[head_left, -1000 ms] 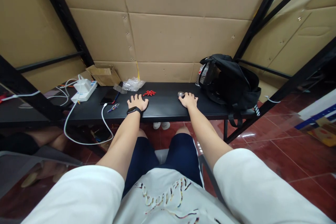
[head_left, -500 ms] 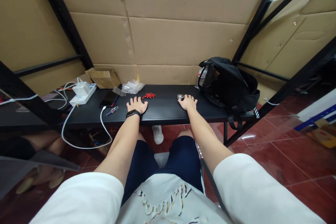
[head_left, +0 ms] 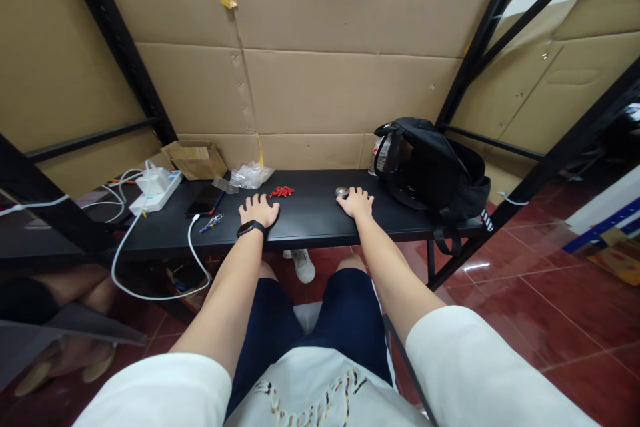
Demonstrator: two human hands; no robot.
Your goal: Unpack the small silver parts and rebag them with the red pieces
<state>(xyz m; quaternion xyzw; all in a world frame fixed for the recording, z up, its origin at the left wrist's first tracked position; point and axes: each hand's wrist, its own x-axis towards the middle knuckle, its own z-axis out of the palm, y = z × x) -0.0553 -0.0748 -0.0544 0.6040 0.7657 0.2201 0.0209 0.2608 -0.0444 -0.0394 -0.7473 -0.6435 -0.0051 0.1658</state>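
Observation:
My left hand [head_left: 259,209] lies flat on the black table [head_left: 310,220], fingers spread, a black band on its wrist. A small pile of red pieces [head_left: 281,192] sits just beyond its fingertips. My right hand [head_left: 356,203] also rests palm down with fingers spread. A small round silver object [head_left: 342,192] lies right by its fingertips on the left. Neither hand holds anything.
A black backpack [head_left: 433,167] fills the table's right end. To the left lie a clear plastic bag [head_left: 251,175], a dark phone [head_left: 203,200], keys [head_left: 211,222], a white power strip [head_left: 155,185] with cables and a cardboard box [head_left: 195,157]. Cardboard walls stand behind.
The view has tilted upward, so the table and hands sit lower in the picture. Both hands stay flat in the same places on the table.

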